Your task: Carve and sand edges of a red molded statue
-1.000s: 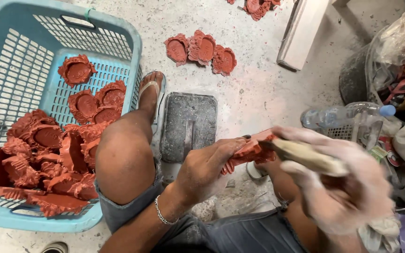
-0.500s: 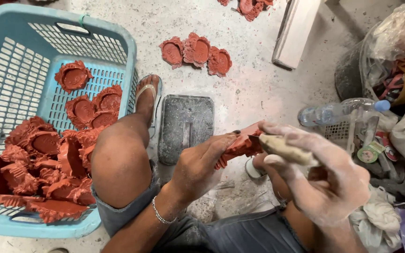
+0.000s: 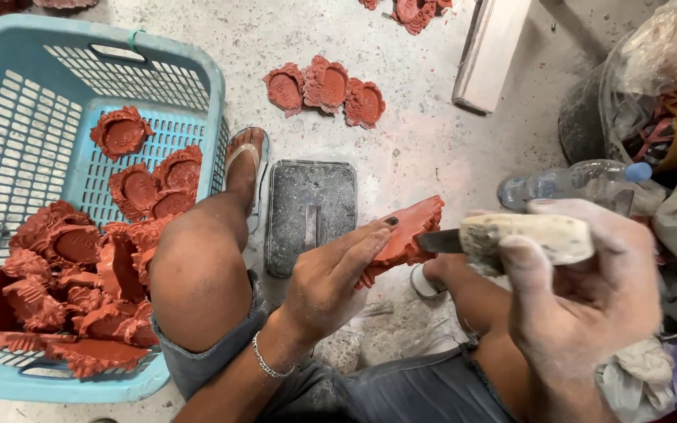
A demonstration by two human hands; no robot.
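My left hand (image 3: 331, 278) grips a red clay piece with a scalloped edge (image 3: 409, 231), holding it tilted above my lap. In my right hand (image 3: 581, 298) is a small knife with a pale dusty handle (image 3: 526, 237); its dark blade touches the right edge of the clay piece. Both hands are coated in pale dust. I sit on the floor with my left knee (image 3: 197, 274) raised beside a blue plastic basket (image 3: 9, 117) that holds several similar red clay pieces (image 3: 72, 274).
Three red clay pieces (image 3: 324, 88) lie on the concrete floor ahead, more at the top edge. A dusty grey flat block (image 3: 311, 211) sits by my sandalled foot. A plastic bottle (image 3: 566, 184), bags and cloth crowd the right; a white board (image 3: 491, 51) leans beyond.
My hands and the clay piece stay together; the piece has turned slightly in my left hand and the knife blade has come against its right edge. The view has shifted a little.
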